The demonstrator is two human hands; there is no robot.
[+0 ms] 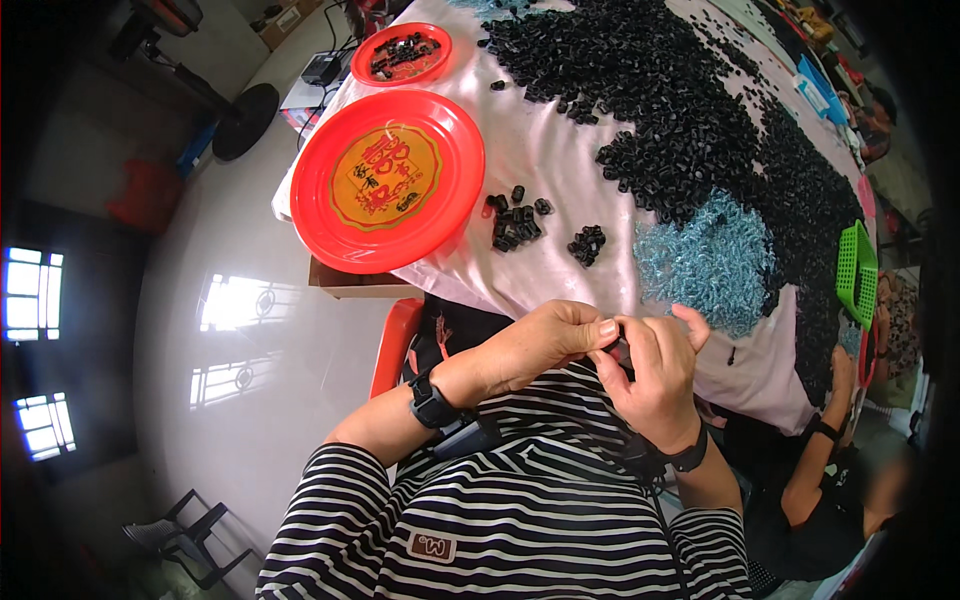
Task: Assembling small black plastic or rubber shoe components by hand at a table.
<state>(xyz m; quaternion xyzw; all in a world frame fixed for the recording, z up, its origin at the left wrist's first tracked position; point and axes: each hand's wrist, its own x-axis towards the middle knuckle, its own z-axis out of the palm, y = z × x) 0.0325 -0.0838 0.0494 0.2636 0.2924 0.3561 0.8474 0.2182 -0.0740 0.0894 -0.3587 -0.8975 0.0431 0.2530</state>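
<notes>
My left hand (562,340) and my right hand (655,378) meet in front of my chest, at the table's near edge. Between their fingertips they pinch a small black plastic part (617,349), mostly covered by the fingers. Just beyond on the pink cloth (560,275) lie a loose group of black cylindrical parts (514,226) and a tighter cluster of smaller black parts (587,245). To the right of these is a heap of tiny, shiny pale-blue pieces (712,262). A large pile of black parts (640,75) spreads over the far table.
At the left edge stands a large red plate (455,160); behind it, a smaller red dish (445,58) holds black parts. A green basket (857,270) sits at the right. A co-worker's arm (828,430) reaches in there. A red chair (398,345) is at my left.
</notes>
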